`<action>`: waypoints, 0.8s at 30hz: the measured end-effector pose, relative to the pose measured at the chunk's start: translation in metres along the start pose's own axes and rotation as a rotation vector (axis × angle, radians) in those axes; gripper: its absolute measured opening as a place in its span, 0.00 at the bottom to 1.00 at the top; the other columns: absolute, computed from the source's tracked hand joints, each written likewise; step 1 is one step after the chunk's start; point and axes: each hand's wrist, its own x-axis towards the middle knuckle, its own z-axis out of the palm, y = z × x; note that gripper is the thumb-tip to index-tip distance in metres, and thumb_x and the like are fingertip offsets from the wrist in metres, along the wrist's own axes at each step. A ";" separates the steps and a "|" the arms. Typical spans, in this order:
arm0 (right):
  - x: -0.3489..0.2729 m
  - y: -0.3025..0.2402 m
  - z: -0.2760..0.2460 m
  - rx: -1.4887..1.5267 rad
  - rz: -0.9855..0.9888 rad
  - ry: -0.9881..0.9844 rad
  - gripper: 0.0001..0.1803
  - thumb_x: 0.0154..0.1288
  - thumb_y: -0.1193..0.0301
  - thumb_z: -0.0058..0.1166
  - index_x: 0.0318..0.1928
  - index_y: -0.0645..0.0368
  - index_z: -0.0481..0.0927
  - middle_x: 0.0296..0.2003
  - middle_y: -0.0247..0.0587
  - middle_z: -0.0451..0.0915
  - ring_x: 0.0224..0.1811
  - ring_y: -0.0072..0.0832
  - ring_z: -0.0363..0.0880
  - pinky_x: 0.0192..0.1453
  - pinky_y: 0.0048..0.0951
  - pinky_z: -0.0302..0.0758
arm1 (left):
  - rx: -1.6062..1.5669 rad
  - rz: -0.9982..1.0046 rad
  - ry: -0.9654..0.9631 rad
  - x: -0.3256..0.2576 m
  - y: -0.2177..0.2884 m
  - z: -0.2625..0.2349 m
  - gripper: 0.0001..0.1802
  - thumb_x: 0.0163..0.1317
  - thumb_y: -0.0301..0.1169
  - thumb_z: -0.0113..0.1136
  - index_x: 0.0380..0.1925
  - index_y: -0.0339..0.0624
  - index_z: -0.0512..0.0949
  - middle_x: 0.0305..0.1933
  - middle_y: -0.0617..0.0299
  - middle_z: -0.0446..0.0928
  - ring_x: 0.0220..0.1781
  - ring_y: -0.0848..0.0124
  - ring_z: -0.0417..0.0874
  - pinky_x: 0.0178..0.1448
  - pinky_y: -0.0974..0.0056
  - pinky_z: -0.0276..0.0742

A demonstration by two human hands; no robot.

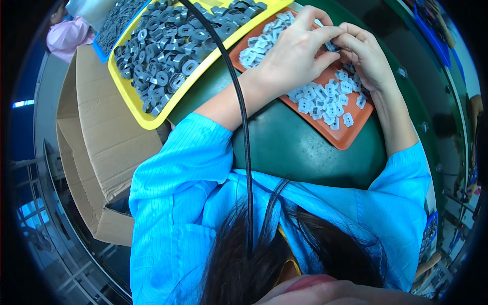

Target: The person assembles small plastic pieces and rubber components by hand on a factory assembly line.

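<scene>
Both of my hands meet over an orange tray point(341, 143) on the green tabletop. My left hand point(297, 51) is closed, its thumb and fingers bent in a pinch. Against it, the curled fingers of my right hand point(370, 61) are also closed. A sliver of a small greyish piece point(332, 47) shows between the hands; fingers cover most of it, so its kind is unclear. Beneath them, the tray holds a pile of small white translucent plastic pieces point(325, 99) with holes. More of these pieces lie at the tray's far left, beyond my left wrist.
Left of my left forearm, a yellow tray point(151, 123) holds many grey ring-shaped parts point(162, 76). Beyond it is a blue-rimmed tray of small dark pieces point(119, 23). An open cardboard box point(112, 122) stands at left. A black cable point(239, 96) hangs across the view. A person in pink point(68, 38) is far left.
</scene>
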 end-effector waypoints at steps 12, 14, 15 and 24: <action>0.000 -0.009 -0.002 -0.090 -0.069 0.005 0.10 0.67 0.76 0.65 0.48 0.58 0.83 0.36 0.32 0.85 0.38 0.14 0.82 0.45 0.16 0.78 | 0.032 0.139 -0.003 0.012 -0.022 -0.012 0.17 0.54 0.29 0.74 0.46 0.51 0.86 0.43 0.63 0.83 0.47 0.61 0.85 0.52 0.58 0.79; 0.002 0.000 -0.004 0.104 -0.163 0.051 0.14 0.68 0.76 0.64 0.53 0.60 0.82 0.43 0.35 0.86 0.45 0.19 0.85 0.52 0.21 0.82 | 0.126 0.176 0.124 0.012 -0.019 -0.002 0.15 0.56 0.27 0.71 0.45 0.48 0.84 0.43 0.62 0.82 0.45 0.60 0.83 0.53 0.57 0.75; 0.005 0.002 -0.006 0.105 -0.167 0.052 0.14 0.68 0.76 0.64 0.53 0.60 0.82 0.43 0.35 0.86 0.45 0.19 0.85 0.52 0.21 0.82 | 0.127 0.180 0.123 0.013 -0.018 0.002 0.15 0.56 0.27 0.71 0.45 0.48 0.84 0.43 0.62 0.82 0.45 0.60 0.83 0.53 0.57 0.75; 0.025 0.039 -0.093 -0.044 0.001 0.238 0.12 0.66 0.70 0.63 0.49 0.57 0.81 0.39 0.27 0.81 0.42 0.15 0.77 0.53 0.21 0.73 | 0.683 -0.218 -0.165 0.037 -0.071 -0.072 0.19 0.62 0.28 0.60 0.52 0.35 0.83 0.48 0.41 0.84 0.50 0.44 0.84 0.58 0.51 0.80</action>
